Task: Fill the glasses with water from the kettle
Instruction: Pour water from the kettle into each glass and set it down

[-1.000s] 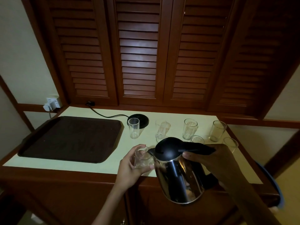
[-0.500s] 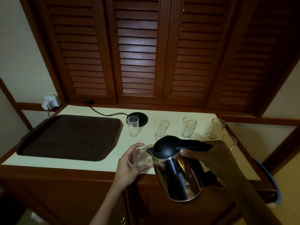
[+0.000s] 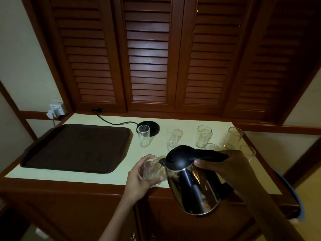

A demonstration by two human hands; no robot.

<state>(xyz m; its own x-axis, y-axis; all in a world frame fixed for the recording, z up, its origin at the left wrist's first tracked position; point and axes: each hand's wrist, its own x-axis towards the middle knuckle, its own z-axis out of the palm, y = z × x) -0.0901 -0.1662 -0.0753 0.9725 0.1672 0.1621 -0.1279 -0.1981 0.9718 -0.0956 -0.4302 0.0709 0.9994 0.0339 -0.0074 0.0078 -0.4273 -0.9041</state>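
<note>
A: What sits nearest?

B: The steel kettle (image 3: 192,185), black-lidded, held in the air off the counter's front edge and tipped to the left. The right hand (image 3: 225,169) has its fingers curled round the black handle.

A: And the other hand?

B: The left hand (image 3: 139,178) is wrapped round a clear glass (image 3: 151,168), thumb on one side and fingers on the other, above the pale counter top (image 3: 152,152) near its front edge. The kettle's spout touches that glass's rim. It is too dim to tell whether water is running.

A: Is that glass standing or lifted?

B: I cannot tell; the hand hides its foot.

A: Farther back?

B: A half-hidden glass (image 3: 211,146) peeks over the handle. Beyond it four upright glasses stand in a row. The leftmost glass (image 3: 143,138) is just in front of the round black kettle base (image 3: 151,126), and the rightmost glass (image 3: 233,138) is near the counter's right edge.

A: And to the left?

B: A dark brown tray (image 3: 78,148) lies flat on the counter. The base's cord (image 3: 112,121) runs to the back. Louvred wooden doors (image 3: 147,58) rise behind it all.
</note>
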